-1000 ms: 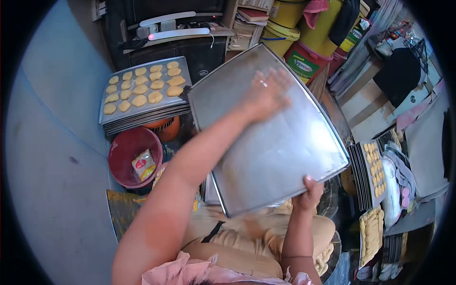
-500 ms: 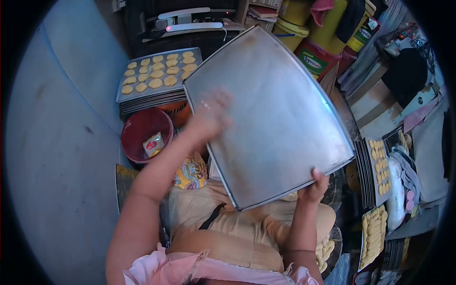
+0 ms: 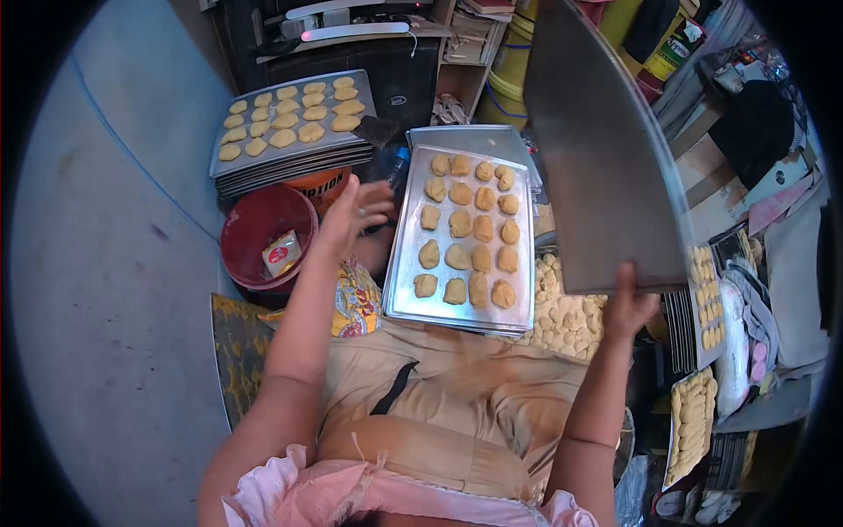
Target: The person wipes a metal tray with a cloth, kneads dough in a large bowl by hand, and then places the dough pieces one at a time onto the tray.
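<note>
Hands are well apart. The right hand (image 3: 628, 303) is clamped on the lower edge of the empty baking tray (image 3: 597, 149), and the left hand (image 3: 351, 215) is open with fingers spread, holding nothing.

A moment ago the left palm was rubbing over the empty tray's face while it lay tilted across the lap. Now that tray stands almost on edge at the upper right of the frame, held by the right hand alone. Swinging it aside has uncovered a filled tray (image 3: 399, 263) of dough pieces (image 3: 465, 224) at centre, and the left hand hovers just beside its left rim. The rubbing looks finished.

A red bowl (image 3: 237, 255) with a packet (image 3: 279, 255) sits at the left, below a stack of trays (image 3: 290, 154).
</note>
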`<state>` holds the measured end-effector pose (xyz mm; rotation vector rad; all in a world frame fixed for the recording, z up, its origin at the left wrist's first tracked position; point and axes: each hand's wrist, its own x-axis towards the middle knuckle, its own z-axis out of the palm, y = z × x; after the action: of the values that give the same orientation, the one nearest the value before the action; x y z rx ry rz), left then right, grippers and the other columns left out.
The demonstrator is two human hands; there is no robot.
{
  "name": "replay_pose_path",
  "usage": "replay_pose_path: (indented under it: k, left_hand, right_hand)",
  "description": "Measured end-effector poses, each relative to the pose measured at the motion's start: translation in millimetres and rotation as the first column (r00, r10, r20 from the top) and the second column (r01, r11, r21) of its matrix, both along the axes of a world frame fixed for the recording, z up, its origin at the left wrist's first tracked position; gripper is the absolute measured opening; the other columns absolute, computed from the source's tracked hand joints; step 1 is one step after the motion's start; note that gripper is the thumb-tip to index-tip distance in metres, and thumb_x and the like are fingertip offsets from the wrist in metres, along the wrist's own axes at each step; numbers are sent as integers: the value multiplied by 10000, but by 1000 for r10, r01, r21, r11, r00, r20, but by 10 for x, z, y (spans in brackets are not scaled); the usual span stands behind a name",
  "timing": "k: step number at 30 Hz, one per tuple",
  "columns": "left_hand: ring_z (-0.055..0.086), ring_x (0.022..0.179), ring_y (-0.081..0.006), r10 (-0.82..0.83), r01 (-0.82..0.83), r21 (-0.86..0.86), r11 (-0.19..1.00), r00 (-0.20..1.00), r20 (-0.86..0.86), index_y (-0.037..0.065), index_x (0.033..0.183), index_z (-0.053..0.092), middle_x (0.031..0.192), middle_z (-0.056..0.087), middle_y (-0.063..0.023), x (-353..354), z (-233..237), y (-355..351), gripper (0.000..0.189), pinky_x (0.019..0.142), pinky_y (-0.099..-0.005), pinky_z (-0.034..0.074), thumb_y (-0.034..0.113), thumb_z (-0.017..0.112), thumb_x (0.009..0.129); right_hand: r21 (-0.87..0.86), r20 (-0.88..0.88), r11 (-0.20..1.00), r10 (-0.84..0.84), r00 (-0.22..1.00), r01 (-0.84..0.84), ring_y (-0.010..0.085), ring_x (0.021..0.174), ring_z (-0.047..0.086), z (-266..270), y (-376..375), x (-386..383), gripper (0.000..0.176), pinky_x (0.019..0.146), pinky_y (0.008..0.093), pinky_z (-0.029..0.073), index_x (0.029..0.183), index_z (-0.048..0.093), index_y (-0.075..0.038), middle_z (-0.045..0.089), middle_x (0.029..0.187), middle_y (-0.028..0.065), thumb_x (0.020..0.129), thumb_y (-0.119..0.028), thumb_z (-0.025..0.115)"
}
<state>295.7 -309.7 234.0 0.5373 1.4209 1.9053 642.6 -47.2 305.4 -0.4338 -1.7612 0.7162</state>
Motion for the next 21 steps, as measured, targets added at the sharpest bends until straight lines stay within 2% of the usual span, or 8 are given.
replay_pose_path:
  k: [2,5,8,10,12,15,18,21]
  left_hand:
    - [580,1148,-274,-294,265,205,942,947,127,20,1407,454,1338,544,-167,140,-50,155,839,886,-384,509,695,240,956]
    - [601,1098,-289,-400,354,257,899,903,158,-20,1345,496,1261,598,-191,354,77,355,875,831,-365,496,718,248,946]
    - [626,1052,-278,-270,256,-350,901,963,9,-38,1272,553,1224,625,-202,91,-342,411,798,817,-351,491,662,324,966]
    - [597,688,-175,-326,144,-723,676,938,-118,-10,1120,627,818,643,-75,-77,-904,401,564,607,-335,487,513,479,969]
    - [602,708,-172,-281,-84,-714,695,882,-378,-23,1148,602,850,643,-107,54,-1316,294,476,607,-323,473,402,568,935]
    - [608,962,-363,-106,-187,-537,823,877,-469,-71,1111,576,1048,638,-250,77,-1697,346,389,840,-410,463,279,555,942]
    - [589,1018,-456,-26,-263,-446,855,839,-544,-88,1044,559,1048,620,-304,162,-1690,333,324,881,-465,452,223,531,957]
    - [585,1007,-453,-26,-291,-483,826,836,-548,-74,1038,548,1037,611,-302,267,-1418,386,299,876,-465,448,216,508,975]
  right_hand:
    - [585,238,789,52,970,-186,305,1063,669,35,-141,-396,412,873,356,528,1210,633,-12,661,1187,196,810,83,601]
    - [677,540,620,-51,840,-397,268,1276,532,-514,-378,-663,497,1027,383,462,1275,624,-215,561,1378,87,825,-9,582]
    - [505,770,605,7,638,-616,277,1301,498,-1193,-693,-742,524,1096,467,377,1385,508,-248,519,1418,64,875,-130,536]
    - [364,864,569,89,496,-737,296,1348,440,-1654,-909,-742,560,1121,580,291,1455,408,-264,446,1480,82,909,-172,487]
    - [261,926,568,81,369,-780,319,1387,379,-1907,-1076,-772,561,1138,612,224,1459,408,-244,413,1501,101,909,-254,518]
    - [20,886,644,343,312,-765,345,1412,325,-1570,-1115,-860,600,1152,627,149,1454,418,-238,381,1519,115,885,-355,567]
    - [192,806,958,-31,592,-211,423,1379,323,-1814,-451,-905,660,1157,575,161,1355,487,18,464,1395,268,838,-354,658]
    - [-83,752,916,-201,628,392,430,1239,459,-1703,173,-734,633,1052,458,364,1346,486,24,503,1271,300,825,-257,708]
